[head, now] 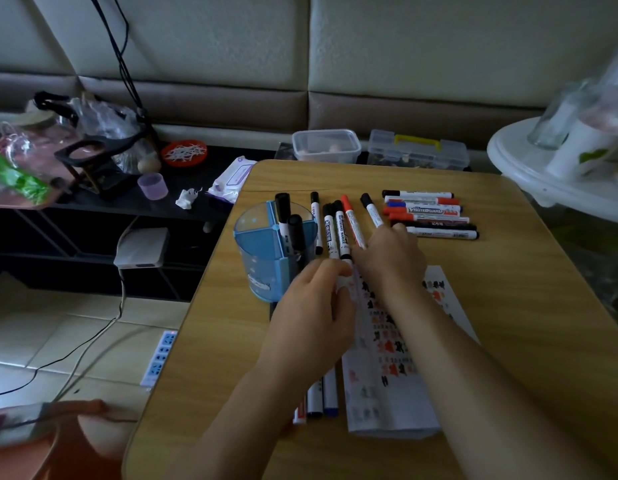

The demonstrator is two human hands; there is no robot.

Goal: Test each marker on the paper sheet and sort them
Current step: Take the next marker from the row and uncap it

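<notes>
**Two hands among the markers at the desk's centre**

Two bare hands met over the wooden desk (508,306), near its middle. The left hand (311,317) lay palm down with its fingers curled together at the top edge of the paper sheet (394,386); whether it pinched anything could not be told, since the fingertips blurred against the white paper. The right hand (390,261) reached toward 12 o'clock, fingers loosely spread, its fingertips on the lower ends of the fanned markers (338,230), and appeared to pinch the black-capped marker (371,209) at the fan's right edge.

The paper sheet lay under both forearms, covered in small black and orange test marks. At 1 o'clock from the hands, a stacked row of markers (430,214) lay sideways, well apart from the fan. At 10 o'clock stood a blue pen holder (266,268) with two black markers upright in one compartment. Toward 6 o'clock, beneath the left wrist, three more markers (321,396) lay side by side, just beside the sheet's left edge.
</notes>
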